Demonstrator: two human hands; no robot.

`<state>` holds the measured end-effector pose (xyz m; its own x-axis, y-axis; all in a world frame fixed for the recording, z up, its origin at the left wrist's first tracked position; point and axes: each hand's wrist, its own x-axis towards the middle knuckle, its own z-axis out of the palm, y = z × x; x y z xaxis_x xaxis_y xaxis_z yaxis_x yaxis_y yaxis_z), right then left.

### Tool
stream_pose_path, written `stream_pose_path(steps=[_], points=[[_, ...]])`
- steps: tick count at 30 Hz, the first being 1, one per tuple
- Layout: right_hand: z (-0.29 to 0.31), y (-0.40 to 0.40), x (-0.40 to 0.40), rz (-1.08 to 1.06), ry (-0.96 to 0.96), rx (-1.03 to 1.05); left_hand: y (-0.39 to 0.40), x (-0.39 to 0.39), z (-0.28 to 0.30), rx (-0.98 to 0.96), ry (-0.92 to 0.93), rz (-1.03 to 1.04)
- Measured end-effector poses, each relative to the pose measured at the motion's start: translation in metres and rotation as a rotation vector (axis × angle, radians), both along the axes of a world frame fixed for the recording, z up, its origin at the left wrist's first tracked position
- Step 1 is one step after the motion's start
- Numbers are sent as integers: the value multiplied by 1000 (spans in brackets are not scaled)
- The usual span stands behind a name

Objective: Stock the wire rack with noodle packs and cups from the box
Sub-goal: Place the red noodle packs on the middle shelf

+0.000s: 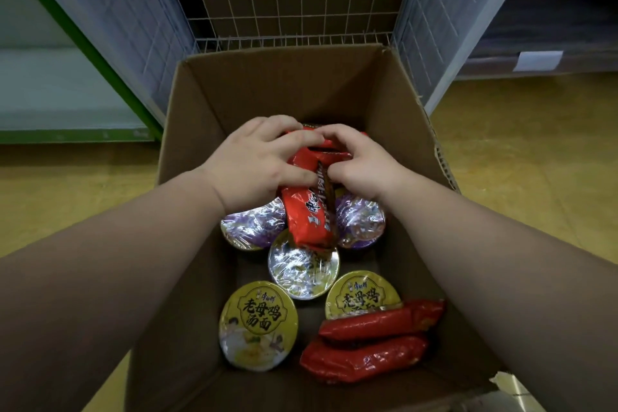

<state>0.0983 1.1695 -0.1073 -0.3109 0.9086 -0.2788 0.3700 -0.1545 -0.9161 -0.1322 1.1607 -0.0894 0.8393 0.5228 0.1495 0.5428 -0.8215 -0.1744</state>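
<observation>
An open cardboard box [207, 110] stands on the floor in front of the wire rack [294, 10]. Inside the box, my left hand [254, 164] and my right hand [364, 164] both grip a red noodle pack [307, 214] held on edge, one hand on each side of its top. Below it lie purple-lidded cups [250, 227], a silver-lidded cup [302, 267] and two yellow-lidded cups [257, 324]. Two more red packs [371, 341] lie at the box's near right corner.
The rack's grid back and low front rail [294, 41] rise just beyond the box, with grey side panels [441, 17] on both sides. A green-edged shelf unit [67, 94] stands at the left. Yellow floor [535, 160] surrounds the box.
</observation>
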Motion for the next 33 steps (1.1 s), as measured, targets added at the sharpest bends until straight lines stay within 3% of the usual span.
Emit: stream_pose_path(steps=[6,13,18,22,25,27,28,31,33], points=[[9,5,3,155,45,8,6,-7,4,99,-142,-27],[27,9,12,59,255,-128,28,-17,19,212,-322,-18],[36,9,8,-29,422,-143,37,-21,23,150,-443,57],[36,9,7,-192,471,-107,26,-24,25,-187,-659,450],[36,11,8,-337,488,-71,28,-8,43,-452,-1201,777],[39,13,8,-419,493,-51,31,3,58,-749,-1566,963],[41,14,7,-445,496,-43,33,5,61,-941,-1653,1005],[52,14,3,-480,489,-12,26,6,63,-1382,-1538,984],[61,14,-3,-490,464,9,20,11,64,-1388,-1421,952]])
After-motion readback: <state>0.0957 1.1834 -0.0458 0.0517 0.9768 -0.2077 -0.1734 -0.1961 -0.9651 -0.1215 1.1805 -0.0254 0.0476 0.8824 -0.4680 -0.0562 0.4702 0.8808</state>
